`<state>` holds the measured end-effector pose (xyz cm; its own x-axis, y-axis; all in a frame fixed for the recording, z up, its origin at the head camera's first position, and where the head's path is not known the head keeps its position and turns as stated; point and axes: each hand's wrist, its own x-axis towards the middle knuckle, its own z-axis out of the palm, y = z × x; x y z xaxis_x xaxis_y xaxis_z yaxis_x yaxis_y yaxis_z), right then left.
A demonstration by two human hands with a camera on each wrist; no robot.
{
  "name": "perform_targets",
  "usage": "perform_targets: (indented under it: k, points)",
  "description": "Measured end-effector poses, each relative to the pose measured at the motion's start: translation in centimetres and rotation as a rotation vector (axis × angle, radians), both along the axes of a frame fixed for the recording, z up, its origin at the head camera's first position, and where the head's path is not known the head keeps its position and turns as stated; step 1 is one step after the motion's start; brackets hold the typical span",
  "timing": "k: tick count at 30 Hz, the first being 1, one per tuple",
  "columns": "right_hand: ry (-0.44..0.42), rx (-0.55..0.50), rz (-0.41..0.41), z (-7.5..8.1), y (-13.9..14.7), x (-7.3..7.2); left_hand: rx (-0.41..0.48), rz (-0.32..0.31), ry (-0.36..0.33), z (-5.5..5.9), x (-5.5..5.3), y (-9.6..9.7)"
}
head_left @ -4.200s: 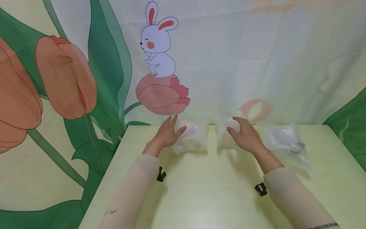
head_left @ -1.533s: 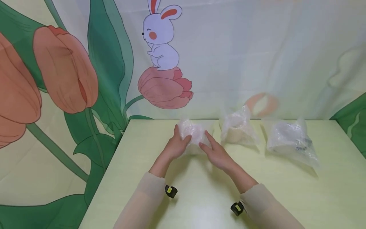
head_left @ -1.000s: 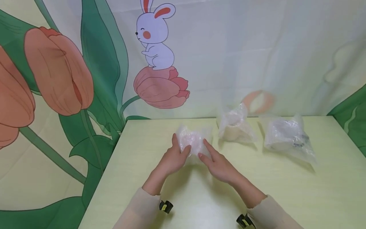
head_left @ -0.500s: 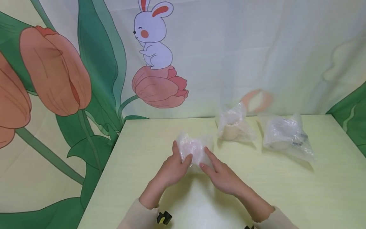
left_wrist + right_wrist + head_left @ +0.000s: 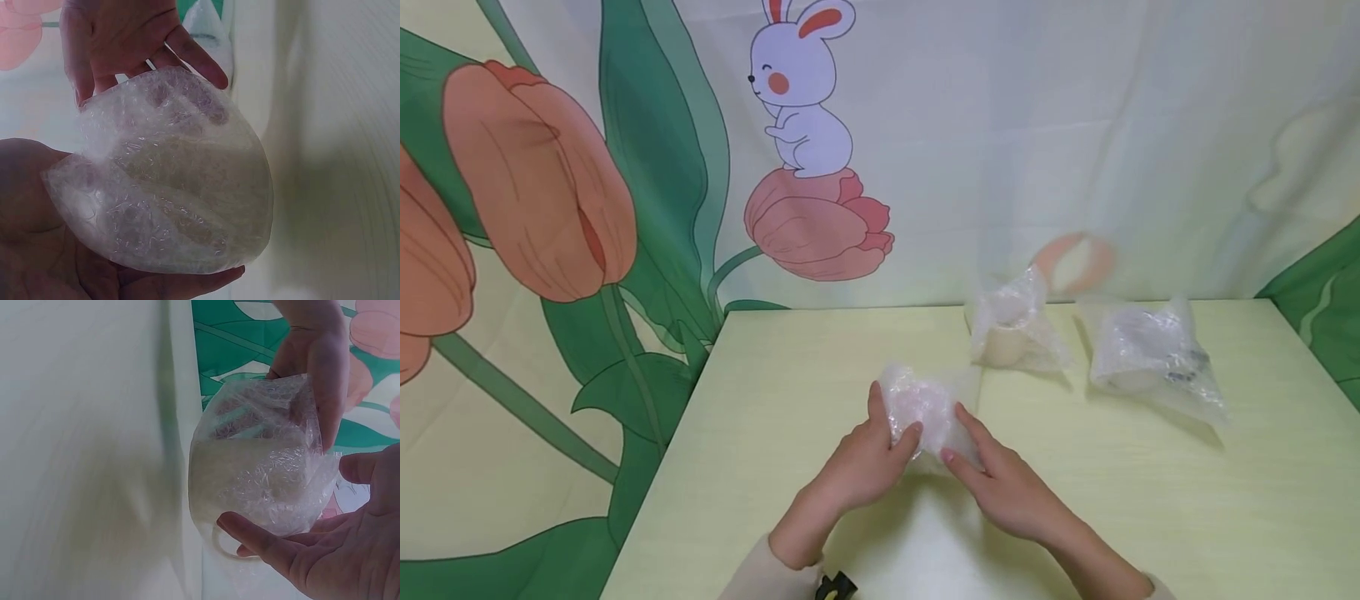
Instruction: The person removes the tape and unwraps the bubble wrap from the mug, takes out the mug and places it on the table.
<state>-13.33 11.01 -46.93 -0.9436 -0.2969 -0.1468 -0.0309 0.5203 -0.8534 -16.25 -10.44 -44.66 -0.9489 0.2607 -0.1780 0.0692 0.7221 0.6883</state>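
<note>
Between my two hands is a cup wrapped in clear bubble wrap [image 5: 928,408], pinkish at its top in the head view. A loop-shaped handle shows through the wrap in the right wrist view. My left hand [image 5: 865,462] holds its left side, thumb toward me and fingers around the far side. The right hand [image 5: 1018,492] grips the opposite side, thumb and forefinger apart on the wrap. In the right wrist view, the wrapped cup [image 5: 262,481] is held up off the table. The wrap partly hides the cup's surface.
Two more bubble-wrapped items stand along the back of the pale table [image 5: 760,375]: a smaller cream-bottomed package [image 5: 1018,333] and a larger package [image 5: 1150,350] with dark marks to its right. Behind the table hangs a backdrop [image 5: 940,150] printed with tulips and a rabbit.
My hands came together on the left package, lifted it from the back of the table and drew it toward me, lately slightly rightward. The other two packages stay at the back.
</note>
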Motion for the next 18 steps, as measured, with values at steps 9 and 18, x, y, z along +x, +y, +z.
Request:
perform_targets:
  k: [9,18]
  points:
    - [0.002,0.012,-0.054,-0.2,2.2,1.0,-0.012,-0.049,-0.001,-0.3,0.0,2.2]
    - [0.004,-0.010,-0.082,-0.4,4.4,1.6,-0.018,-0.087,0.015,-0.9,0.0,4.4]
